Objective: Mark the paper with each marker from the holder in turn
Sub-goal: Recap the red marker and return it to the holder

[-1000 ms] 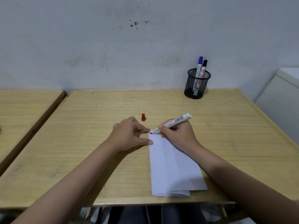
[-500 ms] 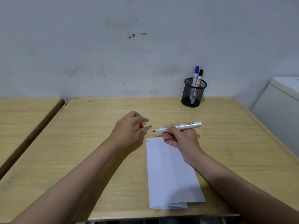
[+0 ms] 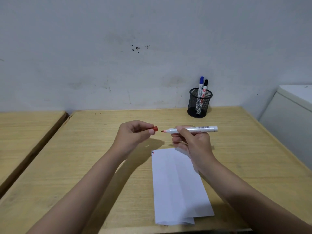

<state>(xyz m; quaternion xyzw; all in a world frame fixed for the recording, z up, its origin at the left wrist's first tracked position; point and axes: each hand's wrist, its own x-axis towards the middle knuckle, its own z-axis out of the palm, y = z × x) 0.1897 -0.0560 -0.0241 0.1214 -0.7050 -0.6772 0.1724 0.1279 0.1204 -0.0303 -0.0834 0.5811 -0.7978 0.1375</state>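
Observation:
My right hand (image 3: 192, 142) grips an uncapped red marker (image 3: 194, 129), held level above the desk with its tip pointing left. My left hand (image 3: 133, 135) pinches the red cap (image 3: 155, 128), its open end a short gap from the tip. Below the hands lies a folded white paper (image 3: 177, 186) with small red and dark marks (image 3: 153, 153) at its top-left corner. A black mesh holder (image 3: 199, 103) at the back of the desk holds a blue-capped marker (image 3: 200, 86) and a black-capped marker (image 3: 205, 88).
The wooden desk (image 3: 84, 157) meets a grey wall at the back. A second desk (image 3: 25, 132) stands to the left across a narrow gap. A white cabinet (image 3: 290, 119) stands at the right.
My right hand lifted the red marker off the paper's corner and turned it level. My left hand left the paper, picked the red cap off the desk and brought it near the tip.

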